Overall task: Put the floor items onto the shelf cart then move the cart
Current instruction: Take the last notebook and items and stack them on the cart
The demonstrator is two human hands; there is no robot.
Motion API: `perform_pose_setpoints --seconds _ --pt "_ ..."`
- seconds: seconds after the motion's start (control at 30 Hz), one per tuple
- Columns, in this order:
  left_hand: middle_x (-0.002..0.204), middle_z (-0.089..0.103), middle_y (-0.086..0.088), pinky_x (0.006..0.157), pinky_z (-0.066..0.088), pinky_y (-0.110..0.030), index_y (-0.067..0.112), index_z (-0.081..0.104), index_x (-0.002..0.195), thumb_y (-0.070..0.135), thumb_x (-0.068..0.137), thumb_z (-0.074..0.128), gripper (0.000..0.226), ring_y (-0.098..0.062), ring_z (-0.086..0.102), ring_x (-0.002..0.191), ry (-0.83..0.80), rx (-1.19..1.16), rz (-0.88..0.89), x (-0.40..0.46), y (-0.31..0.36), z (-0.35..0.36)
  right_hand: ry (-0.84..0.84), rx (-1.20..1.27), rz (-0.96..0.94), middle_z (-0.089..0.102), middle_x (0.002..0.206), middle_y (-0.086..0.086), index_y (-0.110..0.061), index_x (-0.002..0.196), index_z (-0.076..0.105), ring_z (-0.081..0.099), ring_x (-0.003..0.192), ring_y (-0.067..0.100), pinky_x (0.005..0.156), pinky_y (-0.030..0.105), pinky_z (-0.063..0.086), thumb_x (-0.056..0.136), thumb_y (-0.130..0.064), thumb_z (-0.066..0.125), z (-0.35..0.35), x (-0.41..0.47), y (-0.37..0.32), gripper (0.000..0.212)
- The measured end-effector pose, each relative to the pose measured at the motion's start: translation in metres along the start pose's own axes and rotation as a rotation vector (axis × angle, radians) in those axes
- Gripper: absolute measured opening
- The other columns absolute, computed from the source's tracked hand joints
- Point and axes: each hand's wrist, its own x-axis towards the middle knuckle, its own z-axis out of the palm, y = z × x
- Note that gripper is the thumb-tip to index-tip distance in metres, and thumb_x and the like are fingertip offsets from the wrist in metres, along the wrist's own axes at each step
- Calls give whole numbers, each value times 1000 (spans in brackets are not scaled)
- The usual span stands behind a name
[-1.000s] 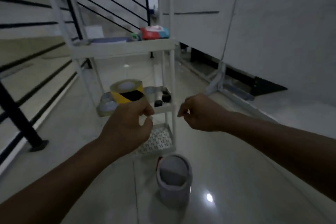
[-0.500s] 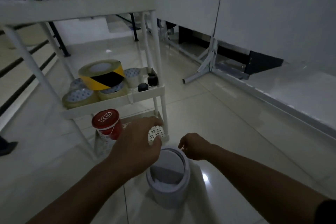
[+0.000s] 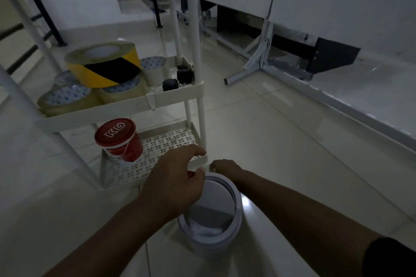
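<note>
Nearest the camera, at about 6 o'clock in the view, a white bin stands upright on the glossy tiled floor, and it looks like the last item to be shelved, so the step in hand is judged to be the pick-up of this bin. It is a pale cylinder with a ringed top and a flat swing lid tilted inward; a sliver of red shows at its far-left rim, too hidden to identify. The left hand curls over the rim at the bin's 10 o'clock, fingers bent, but whether they have closed on the rim cannot be told. The right hand meets the rim at 12 o'clock, fingers pinched small; its hold cannot be told either. The next move likely calls for a firm two-handed clasp, a level lift, and a short carry toward 11 o'clock. There the cart waits, its perforated bottom tray holding a red tub at its left, with bare space beside it. The middle tray above carries tape rolls and small black caps. Farther off, at 1 o'clock, a metal stand rests below a white wall.
</note>
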Motion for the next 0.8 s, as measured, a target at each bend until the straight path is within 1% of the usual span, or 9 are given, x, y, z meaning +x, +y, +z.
perform_pose_setpoints --seconds 0.1,0.2,0.23,0.3,0.37,0.5,0.6,0.7,0.8 --pt "115 65 11 82 29 1 26 65 115 22 84 66 31 -1 54 106 17 -13 -1 -2 3 -3 -43 37 68 59 95 8 -7 94 57 54 88 22 79 32 40 94 -33 54 -4 -5 -2 26" --pt "118 65 11 84 30 -2 27 64 116 22 85 65 32 1 52 107 33 -18 1 -6 6 -8 -64 107 116 55 79 3 -10 76 54 53 81 19 69 28 41 90 -32 62 -6 -16 1 27" --pt "119 64 12 85 31 -5 27 64 118 23 85 65 33 1 52 108 40 -16 0 -9 8 -10 -60 171 117 57 79 5 -9 75 57 54 80 19 66 27 42 88 -31 65 -8 -22 3 26" --pt "121 63 13 87 33 -9 28 62 119 24 85 65 35 3 49 109 55 -2 -3 -14 11 -15 -4 314 100 61 90 7 -5 88 66 55 80 16 65 24 44 84 -27 71 -16 -39 4 23" --pt "124 61 13 92 35 -17 29 61 121 25 86 65 35 1 49 112 68 16 -14 -20 18 -21 79 433 87 58 93 1 -9 93 65 55 79 13 66 24 49 80 -24 75 -26 -61 4 22" --pt "126 61 13 99 38 -23 29 61 121 25 86 64 35 -3 51 117 84 46 -14 -33 36 -37 240 365 33 59 105 4 -15 99 62 58 93 18 81 32 55 82 -19 70 -48 -101 3 19" --pt "121 62 13 99 43 -28 32 61 117 30 83 63 34 -4 54 115 116 65 31 -43 55 -56 362 314 -57 62 102 2 -22 92 59 61 89 17 76 36 57 83 -16 65 -73 -136 0 12" --pt "111 63 15 90 46 -22 32 62 114 32 81 62 33 -2 56 104 170 96 71 -52 78 -82 458 336 -168 65 93 0 -23 87 59 64 80 16 69 37 58 84 -17 65 -108 -178 -15 9" --pt "100 58 20 78 38 -12 33 60 114 27 82 67 33 -2 53 89 232 139 87 -62 101 -112 586 356 -302 66 83 -8 -26 84 59 63 74 10 66 36 56 82 -20 64 -146 -222 -39 8"
